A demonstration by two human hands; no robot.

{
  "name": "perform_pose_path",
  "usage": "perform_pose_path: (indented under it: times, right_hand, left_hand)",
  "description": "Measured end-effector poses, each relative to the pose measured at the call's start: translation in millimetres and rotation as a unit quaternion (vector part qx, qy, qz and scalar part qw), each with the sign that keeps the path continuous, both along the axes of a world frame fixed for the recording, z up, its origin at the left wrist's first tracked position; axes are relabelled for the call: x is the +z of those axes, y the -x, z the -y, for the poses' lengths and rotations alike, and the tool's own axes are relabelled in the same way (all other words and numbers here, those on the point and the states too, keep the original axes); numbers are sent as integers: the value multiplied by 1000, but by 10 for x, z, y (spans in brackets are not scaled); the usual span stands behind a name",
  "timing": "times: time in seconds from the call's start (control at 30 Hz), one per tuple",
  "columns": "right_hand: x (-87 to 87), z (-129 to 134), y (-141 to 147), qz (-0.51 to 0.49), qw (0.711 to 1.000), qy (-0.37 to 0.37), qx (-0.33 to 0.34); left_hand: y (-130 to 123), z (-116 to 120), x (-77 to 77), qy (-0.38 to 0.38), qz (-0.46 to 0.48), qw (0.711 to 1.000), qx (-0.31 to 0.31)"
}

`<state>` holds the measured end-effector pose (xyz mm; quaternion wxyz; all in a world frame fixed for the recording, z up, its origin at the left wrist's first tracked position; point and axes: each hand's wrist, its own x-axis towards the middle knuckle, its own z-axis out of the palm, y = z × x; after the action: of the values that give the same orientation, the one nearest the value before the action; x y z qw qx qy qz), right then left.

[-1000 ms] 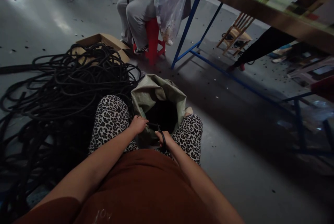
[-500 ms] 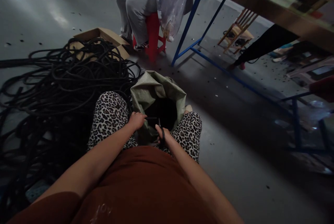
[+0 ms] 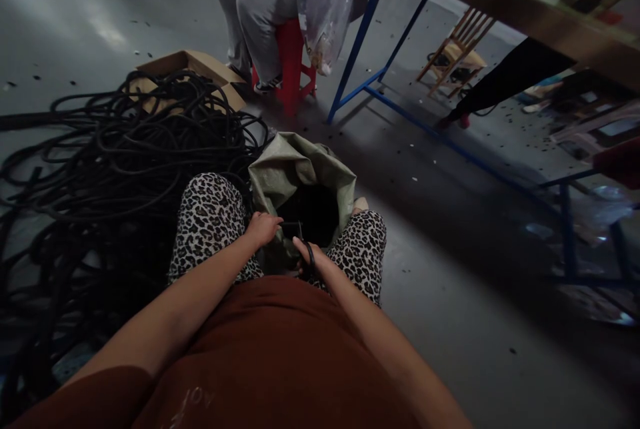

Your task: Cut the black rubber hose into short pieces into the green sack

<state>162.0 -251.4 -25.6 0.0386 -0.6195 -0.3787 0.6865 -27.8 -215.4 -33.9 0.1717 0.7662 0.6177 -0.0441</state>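
Observation:
Between my knees stands a green woven sack (image 3: 270, 179) with its mouth spread wide and a dark inside. My left hand (image 3: 263, 229) is closed on a short black cord (image 3: 291, 223) that points right over the sack's near part. Scissors with black handles (image 3: 311, 257) are gripped in my right hand (image 3: 309, 254), their blades reaching up to the cord's right end. Whether the blades touch the cord is too dark to tell. To the left lies a large tangled heap of black cord (image 3: 165, 142).
An open cardboard box (image 3: 230, 92) is behind the heap. Beyond it a person in grey trousers (image 3: 265, 9) sits on a red stool (image 3: 289, 69). A table with blue legs (image 3: 367, 29) stands at the upper right, near a wooden chair (image 3: 463, 39).
My right hand has moved slightly left and up with the scissors, and the blades are nearer the cord's end. My left hand keeps its hold; the whole view has shifted slightly.

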Motion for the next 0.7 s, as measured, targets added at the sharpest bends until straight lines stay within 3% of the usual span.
perform_pose_path:
  times: [0.33,0.57,0.7]
  right_hand:
    - [53,2,9,2,1000,12,-5]
    - [10,7,40,-5,997,3,-71]
    - [-22,0,38,27,998,-28,-53]
  left_hand:
    - [-57,32,70,17,17,999,-38]
    - [-67,42,78,26,15,998,-51]
    - [-76,44,54,22,10,998,-53]
